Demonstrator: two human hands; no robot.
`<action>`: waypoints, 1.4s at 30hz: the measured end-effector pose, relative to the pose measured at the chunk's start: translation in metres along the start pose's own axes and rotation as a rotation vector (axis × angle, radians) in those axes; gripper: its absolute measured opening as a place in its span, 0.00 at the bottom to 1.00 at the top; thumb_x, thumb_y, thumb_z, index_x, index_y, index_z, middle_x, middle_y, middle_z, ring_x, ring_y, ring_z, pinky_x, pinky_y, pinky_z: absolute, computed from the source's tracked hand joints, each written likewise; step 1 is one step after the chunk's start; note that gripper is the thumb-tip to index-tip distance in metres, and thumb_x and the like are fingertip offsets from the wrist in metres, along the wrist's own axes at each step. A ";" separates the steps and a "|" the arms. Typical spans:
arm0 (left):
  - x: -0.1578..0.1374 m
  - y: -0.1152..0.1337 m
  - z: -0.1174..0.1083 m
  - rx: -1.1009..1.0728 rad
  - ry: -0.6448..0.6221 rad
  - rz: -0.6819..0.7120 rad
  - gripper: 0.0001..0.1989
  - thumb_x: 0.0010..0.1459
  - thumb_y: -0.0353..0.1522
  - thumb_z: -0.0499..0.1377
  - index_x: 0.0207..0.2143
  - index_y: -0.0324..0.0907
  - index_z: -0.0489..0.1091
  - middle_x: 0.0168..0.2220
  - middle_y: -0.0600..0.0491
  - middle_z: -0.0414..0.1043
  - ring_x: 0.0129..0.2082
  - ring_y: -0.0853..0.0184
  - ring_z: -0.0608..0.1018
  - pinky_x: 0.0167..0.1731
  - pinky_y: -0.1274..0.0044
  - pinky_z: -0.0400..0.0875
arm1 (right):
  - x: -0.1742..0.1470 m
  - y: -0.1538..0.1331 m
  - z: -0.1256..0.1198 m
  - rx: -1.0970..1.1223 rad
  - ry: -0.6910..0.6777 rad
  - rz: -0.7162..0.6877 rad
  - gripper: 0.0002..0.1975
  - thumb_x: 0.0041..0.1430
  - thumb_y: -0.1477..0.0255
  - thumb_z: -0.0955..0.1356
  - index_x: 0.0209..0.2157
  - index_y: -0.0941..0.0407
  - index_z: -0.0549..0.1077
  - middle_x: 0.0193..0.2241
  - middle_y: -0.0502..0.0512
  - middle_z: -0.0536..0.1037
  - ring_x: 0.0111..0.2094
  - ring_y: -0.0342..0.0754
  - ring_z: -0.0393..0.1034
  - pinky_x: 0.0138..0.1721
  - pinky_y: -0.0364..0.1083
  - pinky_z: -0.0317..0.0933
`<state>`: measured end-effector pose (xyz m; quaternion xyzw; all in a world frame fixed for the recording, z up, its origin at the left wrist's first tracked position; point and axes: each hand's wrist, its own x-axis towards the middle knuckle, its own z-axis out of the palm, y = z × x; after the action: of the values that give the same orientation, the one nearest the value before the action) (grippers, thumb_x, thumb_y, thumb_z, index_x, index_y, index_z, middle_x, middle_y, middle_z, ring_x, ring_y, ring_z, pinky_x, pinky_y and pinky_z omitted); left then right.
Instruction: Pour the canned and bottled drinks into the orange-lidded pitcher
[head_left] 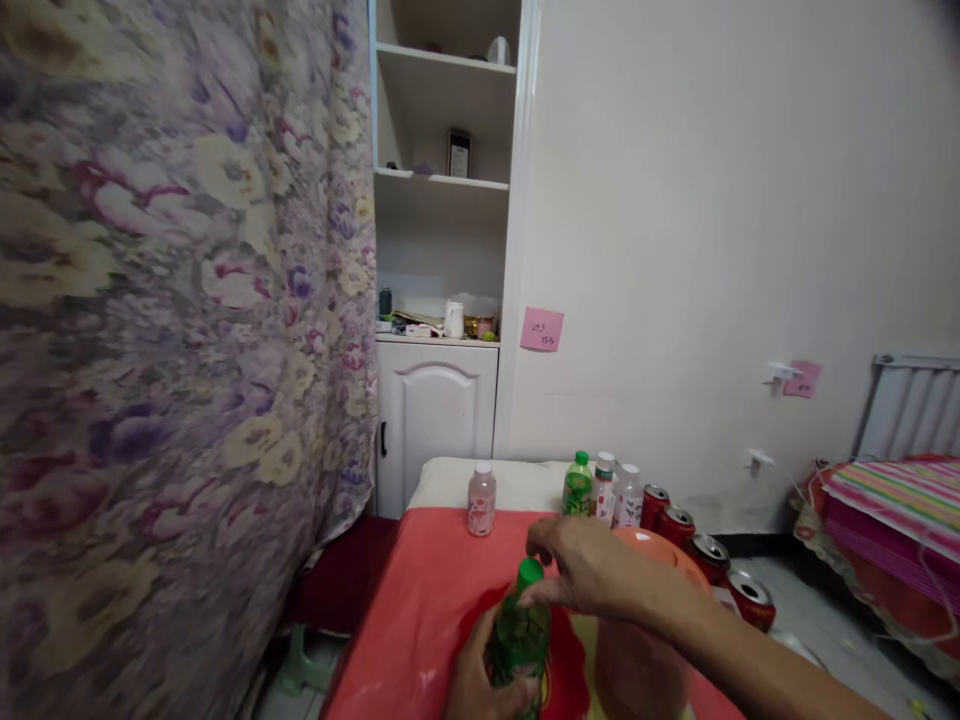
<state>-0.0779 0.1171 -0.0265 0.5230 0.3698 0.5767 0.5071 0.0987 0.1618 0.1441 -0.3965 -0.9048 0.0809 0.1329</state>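
Note:
My left hand (480, 665) is wrapped around a green plastic bottle (523, 640), holding it upright near the table's front. A green cap (529, 572) sits on top of the bottle. My right hand (574, 562) reaches in from the right, with its thumb beside the bottle neck and its curled fingers behind and above the cap. A gap shows between that thumb and the fingers, and the cap is in plain sight. Under the bottle lies a red plate with a wavy rim (574, 650). An orange plastic tub (660, 545) stands beneath my right forearm, partly hidden by it.
A clear bottle with a white cap (481, 502) stands at the back left of the red-covered table (397, 600). Farther right are another green bottle (577, 485), two white-capped bottles (628, 497) and several red cans (750, 598). A floral curtain (187, 350) hangs on the left.

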 end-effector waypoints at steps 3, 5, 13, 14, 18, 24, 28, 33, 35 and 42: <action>0.000 -0.001 0.000 0.019 -0.005 0.009 0.36 0.40 0.33 0.69 0.55 0.39 0.70 0.50 0.45 0.80 0.50 0.50 0.79 0.50 0.69 0.72 | -0.002 0.000 0.000 0.054 -0.031 -0.055 0.27 0.53 0.63 0.75 0.54 0.53 0.75 0.46 0.57 0.81 0.40 0.52 0.76 0.37 0.45 0.62; 0.001 -0.001 0.000 0.033 0.008 -0.017 0.36 0.39 0.33 0.69 0.54 0.39 0.70 0.49 0.44 0.81 0.51 0.50 0.79 0.50 0.69 0.72 | -0.002 -0.002 0.000 0.069 -0.045 -0.074 0.21 0.55 0.70 0.73 0.51 0.51 0.77 0.46 0.54 0.81 0.40 0.50 0.75 0.38 0.44 0.61; 0.002 0.001 0.001 0.046 0.037 -0.024 0.36 0.37 0.34 0.69 0.53 0.39 0.71 0.50 0.44 0.81 0.51 0.48 0.79 0.51 0.68 0.72 | -0.001 0.001 0.003 0.090 -0.008 -0.004 0.27 0.51 0.59 0.76 0.51 0.57 0.76 0.45 0.61 0.81 0.37 0.54 0.75 0.35 0.47 0.63; 0.002 0.002 0.002 0.058 0.041 -0.029 0.36 0.37 0.34 0.69 0.53 0.39 0.71 0.49 0.44 0.81 0.50 0.49 0.79 0.50 0.68 0.72 | -0.001 0.002 0.003 0.110 -0.018 -0.022 0.27 0.52 0.62 0.76 0.53 0.55 0.75 0.47 0.60 0.80 0.39 0.52 0.75 0.37 0.47 0.64; 0.000 0.005 0.002 0.082 0.040 -0.051 0.37 0.36 0.35 0.69 0.53 0.40 0.71 0.49 0.45 0.81 0.48 0.49 0.80 0.47 0.68 0.73 | -0.001 0.004 0.006 0.159 -0.039 -0.076 0.17 0.54 0.73 0.73 0.48 0.53 0.78 0.44 0.54 0.81 0.41 0.49 0.74 0.41 0.44 0.63; 0.001 0.008 0.004 0.097 0.039 -0.045 0.37 0.38 0.33 0.67 0.55 0.36 0.69 0.50 0.40 0.80 0.50 0.47 0.79 0.49 0.67 0.72 | 0.002 -0.002 0.008 0.157 -0.019 -0.028 0.11 0.52 0.72 0.75 0.39 0.56 0.79 0.36 0.52 0.80 0.33 0.46 0.70 0.32 0.43 0.57; 0.002 0.006 0.005 0.100 0.067 -0.061 0.37 0.38 0.32 0.68 0.54 0.36 0.69 0.51 0.41 0.80 0.50 0.48 0.79 0.50 0.67 0.72 | 0.000 -0.004 0.010 0.152 -0.005 0.007 0.10 0.52 0.72 0.75 0.38 0.56 0.79 0.34 0.52 0.80 0.33 0.46 0.70 0.32 0.42 0.56; 0.001 0.003 0.004 0.106 0.063 -0.025 0.35 0.38 0.33 0.69 0.53 0.38 0.70 0.49 0.42 0.81 0.50 0.47 0.79 0.50 0.66 0.73 | -0.004 -0.003 0.016 0.141 0.017 0.009 0.10 0.53 0.70 0.74 0.38 0.56 0.78 0.36 0.53 0.80 0.34 0.48 0.71 0.33 0.43 0.57; 0.001 0.003 0.002 0.108 0.052 -0.013 0.35 0.39 0.33 0.69 0.54 0.38 0.70 0.50 0.42 0.81 0.51 0.47 0.79 0.50 0.66 0.73 | -0.006 -0.004 0.017 0.132 0.021 0.004 0.14 0.53 0.70 0.74 0.43 0.56 0.78 0.39 0.54 0.81 0.37 0.49 0.72 0.36 0.44 0.59; 0.002 -0.005 -0.005 0.097 0.008 0.008 0.35 0.41 0.32 0.69 0.55 0.37 0.70 0.53 0.41 0.79 0.51 0.47 0.80 0.51 0.66 0.73 | -0.008 -0.010 0.013 0.094 -0.005 -0.037 0.17 0.53 0.68 0.73 0.46 0.54 0.76 0.43 0.56 0.79 0.39 0.52 0.74 0.36 0.45 0.60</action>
<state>-0.0821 0.1210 -0.0315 0.5461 0.3972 0.5622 0.4775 0.0926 0.1488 0.1327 -0.3729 -0.9074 0.1217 0.1507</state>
